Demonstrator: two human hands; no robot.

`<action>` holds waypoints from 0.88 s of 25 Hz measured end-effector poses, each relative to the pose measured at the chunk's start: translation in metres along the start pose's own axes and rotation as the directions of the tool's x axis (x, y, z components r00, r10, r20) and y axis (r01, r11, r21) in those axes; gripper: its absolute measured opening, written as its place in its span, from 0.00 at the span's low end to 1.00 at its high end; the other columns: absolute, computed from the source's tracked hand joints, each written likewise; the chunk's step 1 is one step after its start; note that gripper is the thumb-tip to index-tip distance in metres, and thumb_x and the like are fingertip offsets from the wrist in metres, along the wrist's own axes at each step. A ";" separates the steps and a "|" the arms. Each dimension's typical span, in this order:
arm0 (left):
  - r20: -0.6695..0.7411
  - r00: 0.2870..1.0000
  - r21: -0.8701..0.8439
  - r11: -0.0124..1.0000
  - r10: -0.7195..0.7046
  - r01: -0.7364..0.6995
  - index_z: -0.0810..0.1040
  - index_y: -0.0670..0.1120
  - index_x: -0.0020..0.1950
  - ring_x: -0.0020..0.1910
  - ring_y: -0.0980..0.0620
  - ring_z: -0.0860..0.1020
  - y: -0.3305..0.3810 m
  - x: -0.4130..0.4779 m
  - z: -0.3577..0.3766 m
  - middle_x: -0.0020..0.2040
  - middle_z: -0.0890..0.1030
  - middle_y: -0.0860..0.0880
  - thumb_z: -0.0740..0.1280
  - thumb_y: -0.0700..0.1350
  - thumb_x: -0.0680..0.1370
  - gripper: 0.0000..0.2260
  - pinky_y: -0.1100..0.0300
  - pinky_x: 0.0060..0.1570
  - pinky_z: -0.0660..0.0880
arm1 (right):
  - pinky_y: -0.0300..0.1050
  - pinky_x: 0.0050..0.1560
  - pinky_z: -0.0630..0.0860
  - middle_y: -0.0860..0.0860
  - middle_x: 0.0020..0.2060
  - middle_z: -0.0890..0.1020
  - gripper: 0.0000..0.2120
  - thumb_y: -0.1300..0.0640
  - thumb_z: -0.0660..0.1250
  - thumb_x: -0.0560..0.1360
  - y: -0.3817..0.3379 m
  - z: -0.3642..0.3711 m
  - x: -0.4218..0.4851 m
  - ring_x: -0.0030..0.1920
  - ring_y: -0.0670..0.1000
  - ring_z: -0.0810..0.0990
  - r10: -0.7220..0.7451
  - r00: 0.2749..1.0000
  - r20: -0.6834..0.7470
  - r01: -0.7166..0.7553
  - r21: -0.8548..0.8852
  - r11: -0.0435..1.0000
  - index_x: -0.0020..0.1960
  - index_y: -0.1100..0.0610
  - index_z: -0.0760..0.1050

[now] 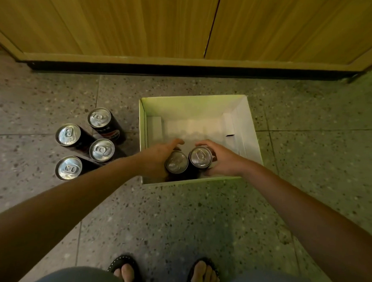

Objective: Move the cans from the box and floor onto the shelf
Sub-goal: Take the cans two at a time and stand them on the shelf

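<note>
A white open box (248,130) sits on the floor in front of me. Two tall black cans with silver tops stand upright in its near left corner. My left hand (156,156) wraps the left can (176,162). My right hand (222,159) wraps the right can (200,157). Both cans still stand inside the box. Left of the box, several more black cans stand upright on the floor, among them one at the back (99,117) and one at the front (69,168).
A wooden cabinet front (143,21) with a dark gap at its base runs across the far side. The speckled stone floor (198,226) spreads all around. My sandalled feet (164,272) are at the bottom edge. The shelf is not in view.
</note>
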State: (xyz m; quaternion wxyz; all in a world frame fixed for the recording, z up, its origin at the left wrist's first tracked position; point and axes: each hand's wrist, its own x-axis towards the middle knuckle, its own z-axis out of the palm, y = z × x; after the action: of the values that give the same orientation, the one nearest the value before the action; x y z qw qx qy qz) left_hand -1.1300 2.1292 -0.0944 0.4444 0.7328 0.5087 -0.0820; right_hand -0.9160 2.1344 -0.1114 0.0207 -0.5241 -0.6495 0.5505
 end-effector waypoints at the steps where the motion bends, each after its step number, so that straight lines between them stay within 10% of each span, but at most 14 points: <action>1: -0.034 0.999 -0.100 0.995 -0.029 0.025 0.58 0.46 0.71 0.65 0.44 0.71 -0.001 0.002 0.001 0.67 0.71 0.43 0.76 0.40 0.67 0.39 0.55 0.62 0.70 | 0.43 0.60 0.72 0.50 0.58 0.74 0.35 0.65 0.76 0.63 0.003 0.001 0.000 0.60 0.48 0.73 0.015 1.000 -0.027 -0.013 0.071 0.997 0.65 0.54 0.65; 10: -0.234 0.943 -0.607 0.794 -0.235 0.047 0.72 0.41 0.59 0.52 0.51 0.74 -0.001 0.015 0.009 0.51 0.76 0.49 0.78 0.34 0.62 0.29 0.61 0.47 0.71 | 0.42 0.57 0.71 0.51 0.57 0.78 0.31 0.63 0.76 0.64 0.002 0.009 0.015 0.60 0.50 0.75 0.093 0.987 -0.128 -0.049 0.314 0.948 0.64 0.56 0.69; 16: -0.257 0.927 -0.715 0.699 -0.274 0.008 0.75 0.41 0.58 0.55 0.46 0.78 0.022 -0.003 -0.012 0.55 0.81 0.44 0.78 0.35 0.62 0.27 0.52 0.56 0.75 | 0.41 0.56 0.73 0.52 0.54 0.80 0.25 0.63 0.76 0.64 -0.034 -0.018 -0.003 0.57 0.50 0.78 0.121 0.969 -0.218 -0.021 0.411 0.911 0.59 0.56 0.73; 22: -0.314 0.926 -0.724 0.684 -0.211 -0.090 0.74 0.48 0.53 0.45 0.62 0.77 0.129 -0.116 -0.145 0.45 0.78 0.58 0.76 0.30 0.63 0.24 0.75 0.41 0.73 | 0.45 0.59 0.73 0.47 0.49 0.80 0.23 0.65 0.76 0.64 -0.180 -0.096 -0.098 0.56 0.51 0.78 0.088 0.963 -0.254 0.026 0.413 0.911 0.55 0.50 0.74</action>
State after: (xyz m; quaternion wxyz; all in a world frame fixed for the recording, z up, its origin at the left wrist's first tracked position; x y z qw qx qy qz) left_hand -1.1267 2.1468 0.1307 0.5900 0.4801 0.5981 0.2523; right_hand -0.9321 2.1598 0.1131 0.2091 -0.5876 -0.5015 0.5997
